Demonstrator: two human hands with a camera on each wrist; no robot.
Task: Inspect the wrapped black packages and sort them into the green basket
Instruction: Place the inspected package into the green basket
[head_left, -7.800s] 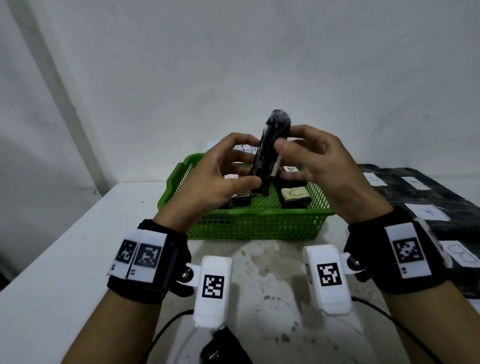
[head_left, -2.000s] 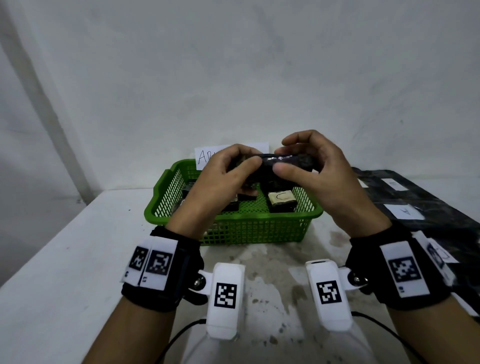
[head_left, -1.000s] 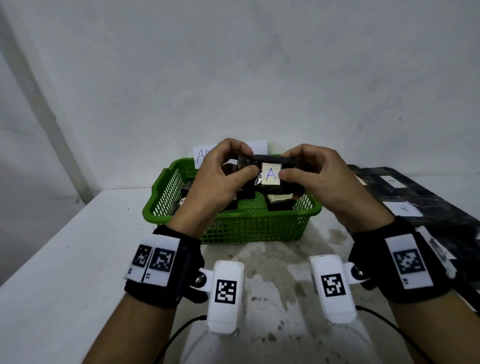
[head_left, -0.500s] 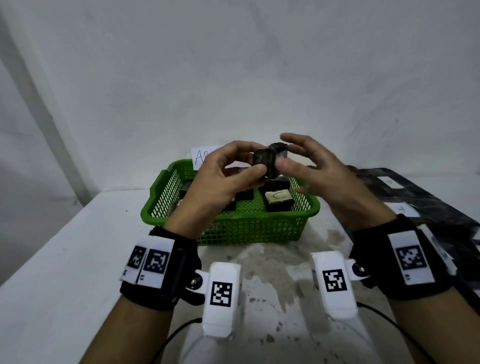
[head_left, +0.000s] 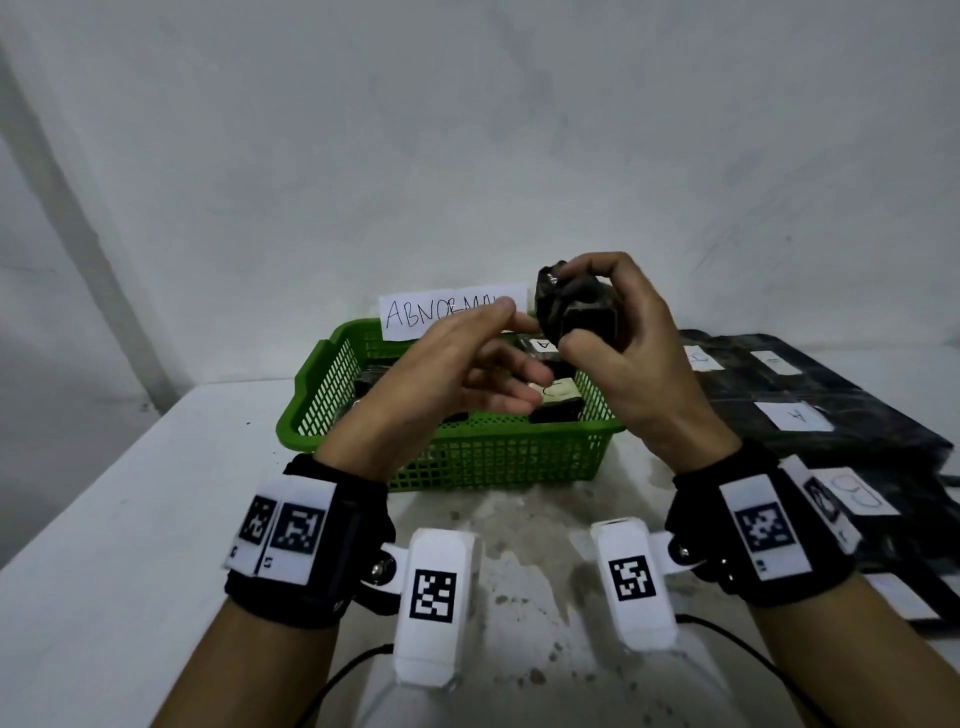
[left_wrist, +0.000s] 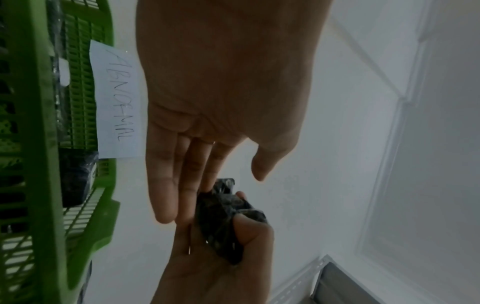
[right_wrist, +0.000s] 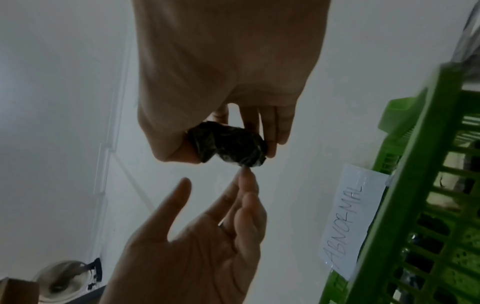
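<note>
My right hand (head_left: 621, 332) grips a small black wrapped package (head_left: 574, 312) between thumb and curled fingers, held above the back right of the green basket (head_left: 493, 460). My left hand (head_left: 483, 358) is beside it with straight fingers. In the left wrist view its fingertips (left_wrist: 205, 185) touch the package (left_wrist: 223, 218). The right wrist view shows the package (right_wrist: 228, 144) with one left fingertip (right_wrist: 245, 174) at its lower corner. Other black packages lie in the basket, one labelled C (head_left: 558, 397), one labelled A (head_left: 540, 344).
A paper sign reading ABNORMAL (head_left: 447, 312) is fixed to the basket's back rim. To the right lies a dark pile of black packages with white labels (head_left: 800, 410). The basket stands on a white stained table (head_left: 104, 545) against a white wall.
My left hand has let go of the package and opened, its fingertips still touching it. The right hand now holds the package alone, turned and shifted a little up and right.
</note>
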